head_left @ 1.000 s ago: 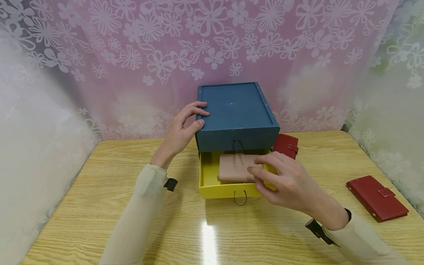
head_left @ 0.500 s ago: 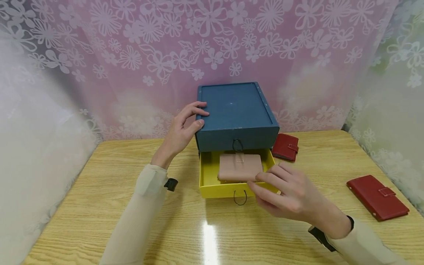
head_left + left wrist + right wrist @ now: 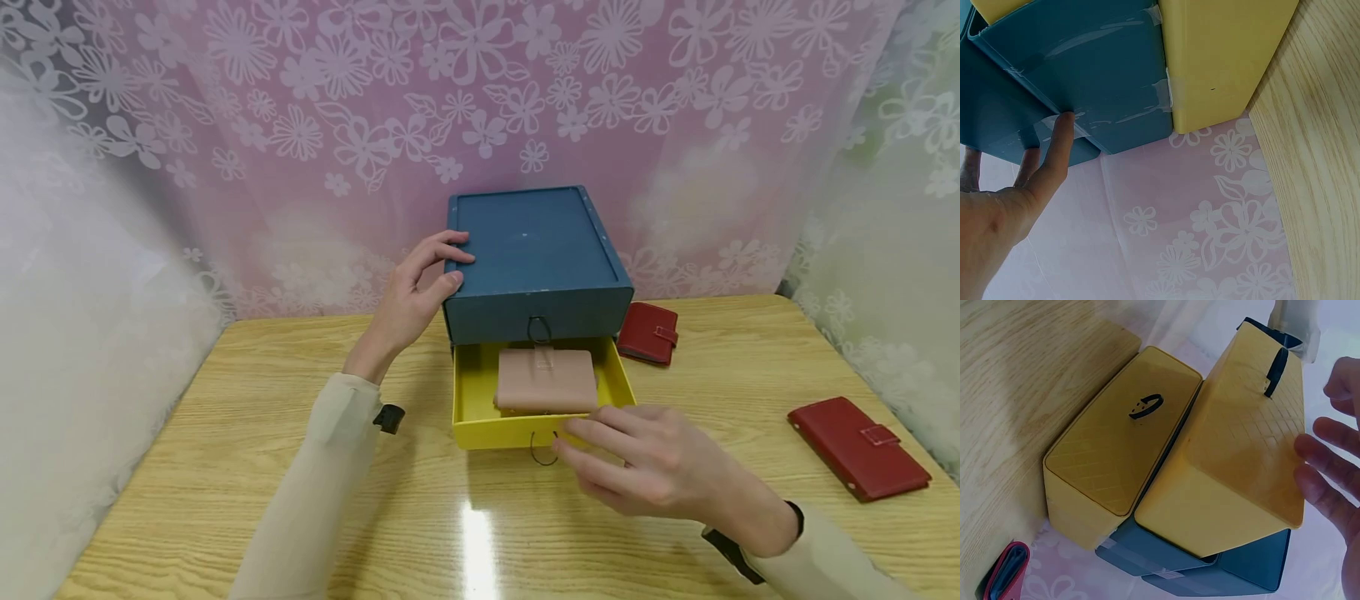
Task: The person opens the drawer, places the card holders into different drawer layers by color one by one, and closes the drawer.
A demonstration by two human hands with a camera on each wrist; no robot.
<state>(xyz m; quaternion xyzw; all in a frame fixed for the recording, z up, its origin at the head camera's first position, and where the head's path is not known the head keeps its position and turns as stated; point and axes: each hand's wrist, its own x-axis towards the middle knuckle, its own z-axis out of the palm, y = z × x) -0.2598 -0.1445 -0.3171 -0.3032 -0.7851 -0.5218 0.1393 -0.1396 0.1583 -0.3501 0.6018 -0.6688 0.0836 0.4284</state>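
A blue drawer box (image 3: 536, 246) stands at the back of the wooden table (image 3: 225, 467). Its yellow drawer (image 3: 471, 396) is pulled out, and a pink wallet (image 3: 546, 379) lies flat inside. My left hand (image 3: 442, 267) rests on the box's top left edge; in the left wrist view its straight fingers (image 3: 1054, 156) touch the blue side. My right hand (image 3: 577, 446) hovers with loose, extended fingers just in front of the drawer, beside its dark loop pull (image 3: 542, 450), and holds nothing. The right wrist view shows two yellow drawer fronts (image 3: 1122, 462) and my fingertips (image 3: 1329, 469).
A small red wallet (image 3: 648, 332) lies right of the box, and its edge shows in the right wrist view (image 3: 1004, 575). A long red wallet (image 3: 858, 446) lies near the table's right edge. Floral curtains (image 3: 300, 125) hang close behind and at both sides.
My right hand has drawn back from over the pink wallet to the drawer's front, leaving the wallet in the drawer. The left hand and box have not moved.
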